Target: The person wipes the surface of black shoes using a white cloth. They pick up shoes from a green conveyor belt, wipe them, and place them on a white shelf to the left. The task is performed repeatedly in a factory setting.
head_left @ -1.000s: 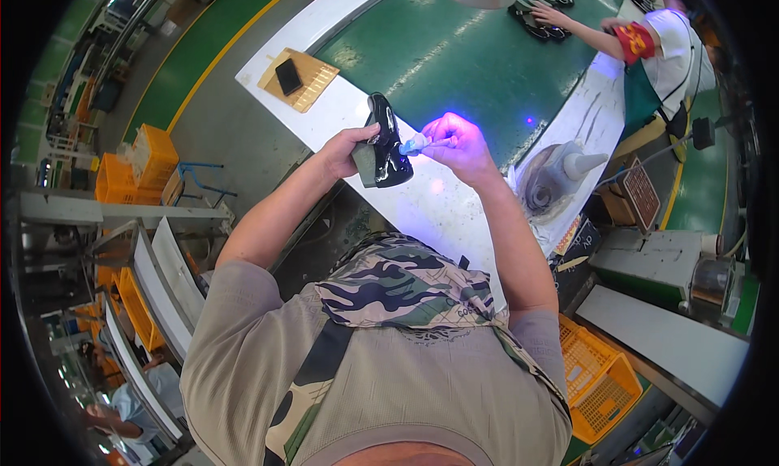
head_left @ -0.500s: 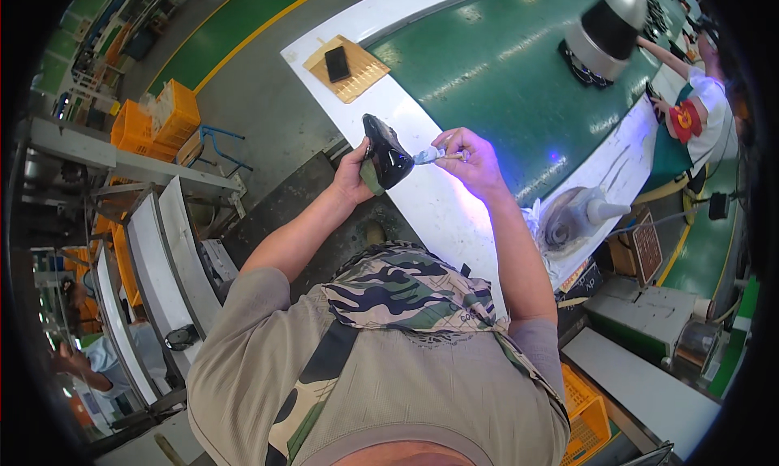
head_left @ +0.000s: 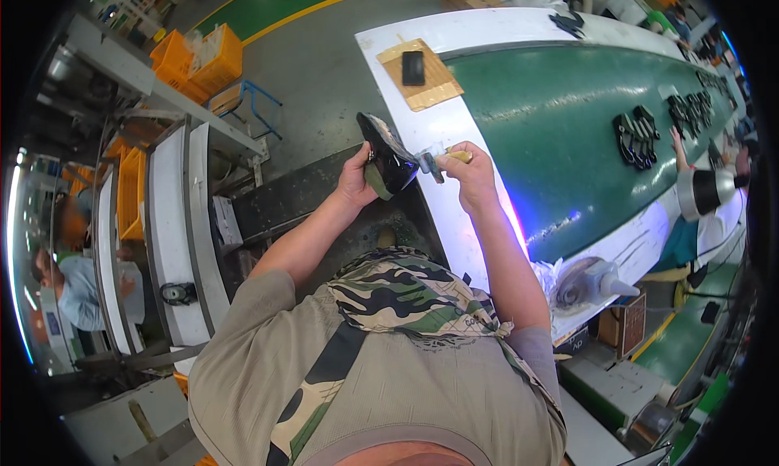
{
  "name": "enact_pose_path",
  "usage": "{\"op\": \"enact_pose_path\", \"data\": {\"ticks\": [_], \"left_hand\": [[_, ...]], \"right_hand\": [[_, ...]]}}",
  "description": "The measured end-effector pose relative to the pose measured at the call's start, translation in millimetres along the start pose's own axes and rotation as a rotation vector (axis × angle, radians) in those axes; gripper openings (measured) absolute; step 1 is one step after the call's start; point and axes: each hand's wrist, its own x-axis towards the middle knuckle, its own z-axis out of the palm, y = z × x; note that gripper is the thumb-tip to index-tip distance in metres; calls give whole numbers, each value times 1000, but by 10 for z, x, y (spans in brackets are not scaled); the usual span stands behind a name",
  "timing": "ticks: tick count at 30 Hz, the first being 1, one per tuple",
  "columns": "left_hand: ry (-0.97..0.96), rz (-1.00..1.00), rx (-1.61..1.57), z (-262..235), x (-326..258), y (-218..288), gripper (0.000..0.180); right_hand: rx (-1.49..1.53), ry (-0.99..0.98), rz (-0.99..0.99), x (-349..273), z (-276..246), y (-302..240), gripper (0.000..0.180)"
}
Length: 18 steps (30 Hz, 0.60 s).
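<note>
A glossy black shoe upper, with a green part showing along its lower left side, is held up over the near edge of a white-rimmed table. My left hand grips it from the left, fingers wrapped behind and hidden. Facing it, my right hand pinches the yellowish handle of a small brush. The brush's greyish, smeared head points at the shoe upper's right side and appears to touch it or nearly so.
Beyond my hands lie cardboard and a black phone. Shoes stand on the green belt. At right are a white nozzle bottle, a silver-black lamp-like fixture and a co-worker's arm. Orange crates stand far left.
The view has swung, so table, cardboard and phone appear further right and more shoes show on the belt. The brush has turned in my right hand, its head now tilting lower beside the shoe upper.
</note>
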Motion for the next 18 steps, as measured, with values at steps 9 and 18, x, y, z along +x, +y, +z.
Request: {"op": "enact_pose_path", "data": {"ticks": [9,18], "left_hand": [[142,545,621,128,-598,604,37],[476,871,999,542,-1560,1468,57]], "right_hand": [[-3,-76,185,287,544,178,18],[202,-253,281,573,753,411,12]]}}
